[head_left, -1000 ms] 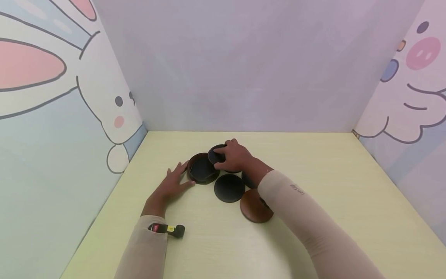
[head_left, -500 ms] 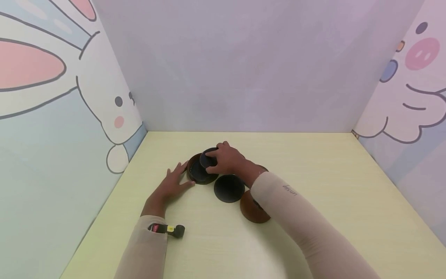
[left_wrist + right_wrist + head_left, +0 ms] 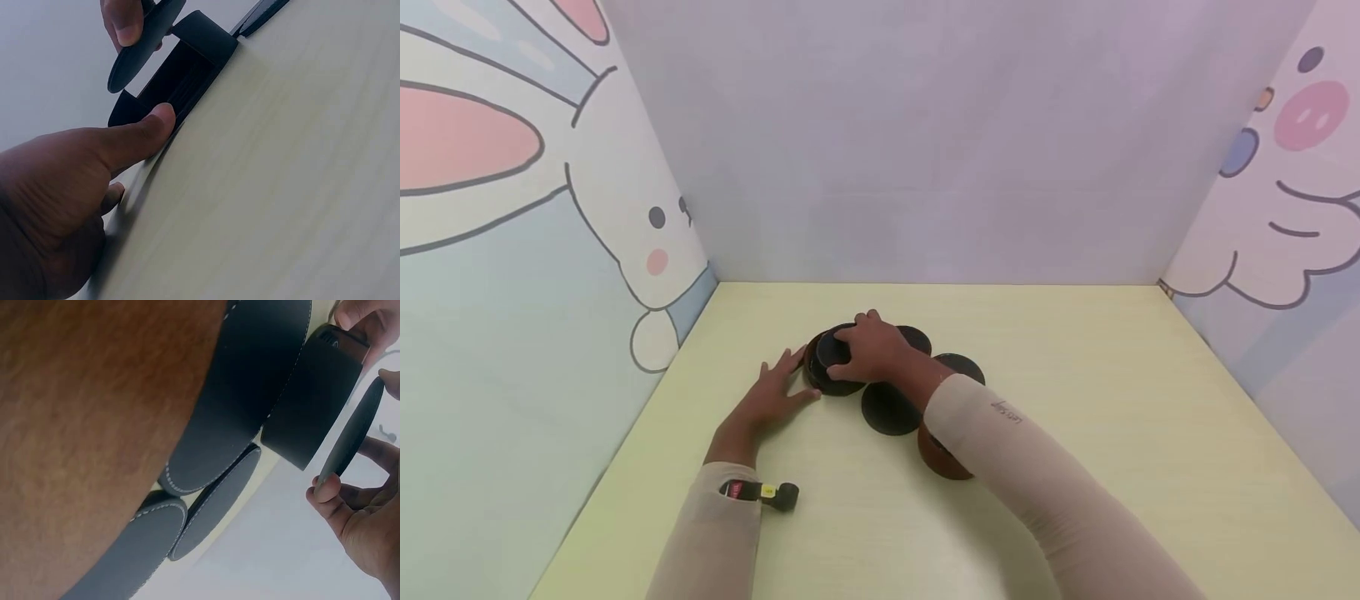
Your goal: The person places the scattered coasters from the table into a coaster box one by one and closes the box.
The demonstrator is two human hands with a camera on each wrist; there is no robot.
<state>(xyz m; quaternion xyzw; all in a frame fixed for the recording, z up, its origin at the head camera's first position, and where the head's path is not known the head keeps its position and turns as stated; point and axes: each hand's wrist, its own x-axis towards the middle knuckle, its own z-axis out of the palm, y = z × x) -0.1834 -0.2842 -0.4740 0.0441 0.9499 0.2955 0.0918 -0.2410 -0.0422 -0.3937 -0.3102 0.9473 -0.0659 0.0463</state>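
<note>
A round dark coaster holder [image 3: 809, 370] with a low side wall stands on the table, left of several loose coasters. My left hand [image 3: 769, 398] grips its left side, with the thumb [image 3: 147, 128] against the wall in the left wrist view. Over the holder, my right hand [image 3: 872, 348] pinches a black coaster [image 3: 830, 350] by its edges. In the left wrist view this coaster [image 3: 147, 53] is tilted above the open top of the holder [image 3: 203, 39]. The right wrist view also shows the coaster [image 3: 353, 434] apart from the holder [image 3: 312, 394].
A black coaster [image 3: 883, 408] lies nearest the holder. Behind and right are another black coaster [image 3: 917, 337] and a further one [image 3: 965, 367]. A brown coaster [image 3: 942, 454] is partly hidden under the right sleeve. Walls with cartoon drawings border the pale table [image 3: 1075, 350].
My right hand has carried the black coaster leftward, from beside the holder to over it. My left hand has stayed in place at the holder.
</note>
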